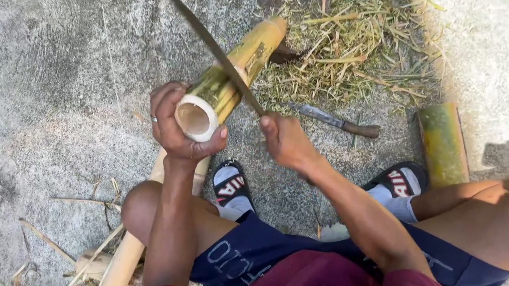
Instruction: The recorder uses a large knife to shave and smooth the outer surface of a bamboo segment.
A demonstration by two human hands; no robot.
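My left hand grips the near open end of a thick hollow bamboo section, green and yellow, which slants up and away with its far end on the concrete. My right hand is shut on the handle of a long dark blade. The blade lies across the bamboo's top side and points up to the left. I sit on the ground with bare knees, socks and black slides, and the bamboo is in front of my knees.
A second knife lies on the concrete beside a heap of bamboo shavings. Another green bamboo piece lies to the right, a pale bamboo pole under my left knee. Grass edges the slab at top.
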